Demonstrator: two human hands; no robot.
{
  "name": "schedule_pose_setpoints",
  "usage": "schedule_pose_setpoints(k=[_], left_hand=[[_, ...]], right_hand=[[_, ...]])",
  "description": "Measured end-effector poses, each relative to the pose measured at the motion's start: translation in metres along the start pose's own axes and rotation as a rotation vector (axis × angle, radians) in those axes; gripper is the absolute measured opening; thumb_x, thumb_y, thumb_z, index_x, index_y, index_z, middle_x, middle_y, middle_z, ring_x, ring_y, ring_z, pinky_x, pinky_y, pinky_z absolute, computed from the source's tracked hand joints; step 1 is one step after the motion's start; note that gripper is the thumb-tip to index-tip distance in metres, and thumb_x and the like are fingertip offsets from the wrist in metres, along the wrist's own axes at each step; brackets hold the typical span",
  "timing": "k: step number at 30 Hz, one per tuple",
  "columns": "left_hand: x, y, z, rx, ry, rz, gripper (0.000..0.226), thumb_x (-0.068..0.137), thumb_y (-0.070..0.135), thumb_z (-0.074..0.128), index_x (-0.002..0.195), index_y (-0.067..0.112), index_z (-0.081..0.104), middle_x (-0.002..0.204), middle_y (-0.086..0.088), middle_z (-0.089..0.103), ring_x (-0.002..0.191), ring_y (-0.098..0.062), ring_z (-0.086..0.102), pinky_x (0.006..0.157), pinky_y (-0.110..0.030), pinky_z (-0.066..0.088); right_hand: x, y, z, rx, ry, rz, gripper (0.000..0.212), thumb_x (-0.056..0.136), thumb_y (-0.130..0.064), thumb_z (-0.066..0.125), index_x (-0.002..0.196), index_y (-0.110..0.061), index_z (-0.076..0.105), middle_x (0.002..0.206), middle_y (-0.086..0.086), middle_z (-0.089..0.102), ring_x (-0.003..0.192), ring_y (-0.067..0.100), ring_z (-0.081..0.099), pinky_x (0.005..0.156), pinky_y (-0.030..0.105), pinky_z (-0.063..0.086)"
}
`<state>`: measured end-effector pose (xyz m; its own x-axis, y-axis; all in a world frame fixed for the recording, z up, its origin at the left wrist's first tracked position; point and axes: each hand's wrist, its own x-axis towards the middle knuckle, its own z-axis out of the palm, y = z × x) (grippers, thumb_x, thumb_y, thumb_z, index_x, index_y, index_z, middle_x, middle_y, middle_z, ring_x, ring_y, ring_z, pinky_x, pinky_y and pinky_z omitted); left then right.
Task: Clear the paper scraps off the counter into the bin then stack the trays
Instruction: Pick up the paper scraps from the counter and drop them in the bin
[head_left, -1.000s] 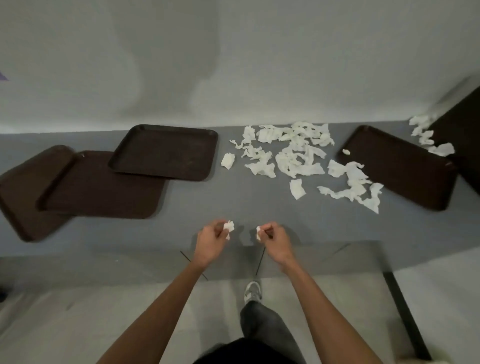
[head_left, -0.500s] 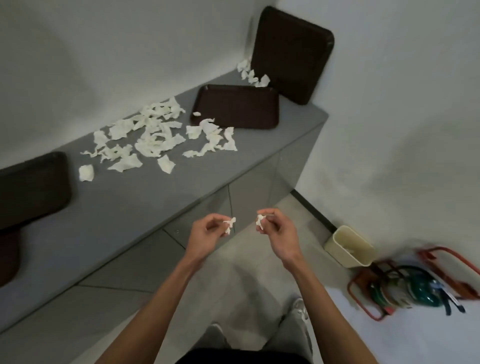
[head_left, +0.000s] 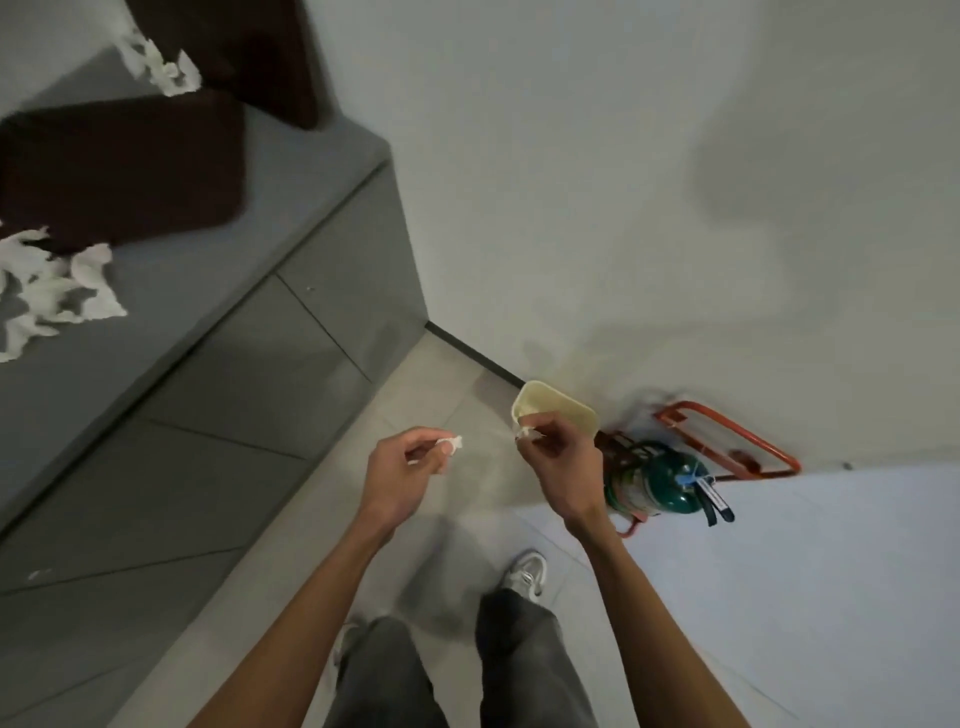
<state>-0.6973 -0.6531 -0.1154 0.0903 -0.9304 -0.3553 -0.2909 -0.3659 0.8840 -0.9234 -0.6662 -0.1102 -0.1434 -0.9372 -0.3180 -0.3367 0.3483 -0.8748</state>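
Left hand (head_left: 400, 467) pinching scrap (head_left: 451, 444), right hand (head_left: 558, 457) pinching second scrap (head_left: 523, 432) (bin (head_left: 563, 404) half-hidden)

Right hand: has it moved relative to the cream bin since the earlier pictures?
Yes. The right hand, pinching a paper scrap, has come toward the bin: it now overlaps the bin's near rim; earlier, floor showed between them.

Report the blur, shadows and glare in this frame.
Head view: motion blur smears the flat tray and paper scraps on the counter; the left hand, right hand and bin look sharper; soft shadows mottle the wall; dim light, no glare.
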Motion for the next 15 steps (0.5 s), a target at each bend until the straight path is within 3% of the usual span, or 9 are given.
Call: schedule_pose_setpoints(k=[7, 10, 12, 14, 15], left_hand=[[0.106, -0.043, 0.125, 0.220, -0.122, 0.028, 0.007, 0.098, 0.021, 0.068, 0.093, 0.021, 0.073, 0.075, 0.009, 0.072, 0.067, -0.006, 0.067, 0.067, -0.027, 0.056], [0.165, -0.086, 0.167, 0.297, -0.162, 0.049, 0.013, 0.101, 0.032, 0.062, 0.093, 0.023, 0.068, 0.077, 0.007, 0.070, 0.069, -0.012, 0.068, 0.069, -0.041, 0.060], [0.206, -0.119, 0.192, 0.372, -0.187, 0.080, 0.024, 0.100, 0.041, 0.056, 0.095, 0.021, 0.067, 0.080, 0.002, 0.071, 0.072, -0.017, 0.069, 0.069, -0.046, 0.061], [0.244, -0.151, 0.217, 0.435, -0.212, 0.093, 0.030, 0.098, 0.043, 0.054, 0.095, 0.016, 0.068, 0.081, -0.003, 0.071, 0.073, -0.020, 0.070, 0.069, -0.044, 0.061], [0.261, -0.165, 0.229, 0.454, -0.224, 0.087, 0.028, 0.098, 0.038, 0.057, 0.093, 0.013, 0.068, 0.080, -0.004, 0.071, 0.071, -0.021, 0.069, 0.068, -0.041, 0.061]], right_hand=[[0.104, 0.132, -0.047, -0.056, 0.152, 0.193, 0.014, 0.094, -0.032, 0.078, 0.108, -0.032, 0.074, 0.098, -0.016, 0.078, 0.089, 0.000, 0.074, 0.085, 0.035, 0.064], [0.152, 0.197, -0.050, -0.101, 0.194, 0.223, 0.020, 0.098, -0.036, 0.074, 0.115, -0.028, 0.073, 0.103, -0.014, 0.078, 0.092, 0.004, 0.074, 0.087, 0.038, 0.064], [0.185, 0.242, -0.046, -0.155, 0.203, 0.245, 0.023, 0.101, -0.036, 0.070, 0.119, -0.022, 0.073, 0.107, -0.007, 0.078, 0.093, 0.008, 0.073, 0.084, 0.030, 0.062], [0.214, 0.281, -0.039, -0.212, 0.173, 0.267, 0.023, 0.104, -0.031, 0.066, 0.120, -0.017, 0.073, 0.111, 0.000, 0.077, 0.094, 0.012, 0.070, 0.079, 0.020, 0.054], [0.229, 0.300, -0.034, -0.241, 0.154, 0.269, 0.021, 0.104, -0.029, 0.065, 0.119, -0.016, 0.073, 0.111, 0.002, 0.077, 0.094, 0.014, 0.069, 0.080, 0.021, 0.053]])
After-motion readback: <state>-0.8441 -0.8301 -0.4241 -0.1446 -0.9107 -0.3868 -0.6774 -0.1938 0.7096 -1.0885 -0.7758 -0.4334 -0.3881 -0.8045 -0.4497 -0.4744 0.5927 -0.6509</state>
